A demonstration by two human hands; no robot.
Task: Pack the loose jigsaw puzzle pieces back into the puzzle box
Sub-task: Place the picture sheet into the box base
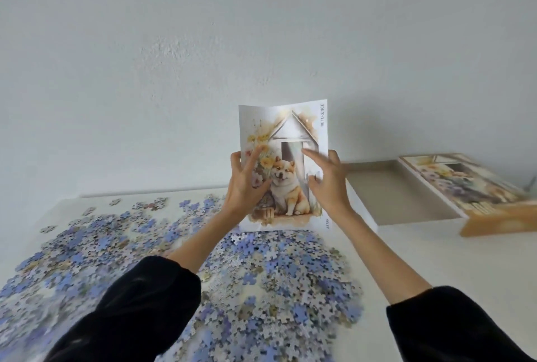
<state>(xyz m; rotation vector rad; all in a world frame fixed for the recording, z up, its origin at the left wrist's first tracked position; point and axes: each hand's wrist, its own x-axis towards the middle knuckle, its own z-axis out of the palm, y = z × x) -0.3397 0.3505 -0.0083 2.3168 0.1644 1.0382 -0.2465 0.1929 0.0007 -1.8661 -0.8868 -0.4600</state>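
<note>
1. Many loose puzzle pieces (290, 274), mostly blue and grey, lie scattered across the left and middle of a white table (436, 251). None are in the box. Those at the far left and bottom edge are blurred and cut off by the frame.
2. Plain pale wall (261, 27), lightly textured, fills the upper half of the view and meets the table's far edge.
3. Left hand (247, 184), on a black sleeve (139, 312), grips the left edge of the sheet, with fingers curled over its front.
4. Reference sheet (290, 129), held upright above the pieces, shows a dog before a small house. It is marked "REFERENCE" along the right margin, and the lower corners are partly hidden by the hands.
5. Right hand (329, 187), black sleeve (453, 324), lies at the sheet's right edge with fingers spread and mostly straight. Whether it pinches the paper cannot be told.
6. Puzzle box tray (401, 196), brown inside, sits flat on the table to the right, its near-left corner hidden behind the right hand.
7. Box lid (470, 184), printed with the same picture, leans tilted against the tray's right side. Its right end is cut off.
</note>
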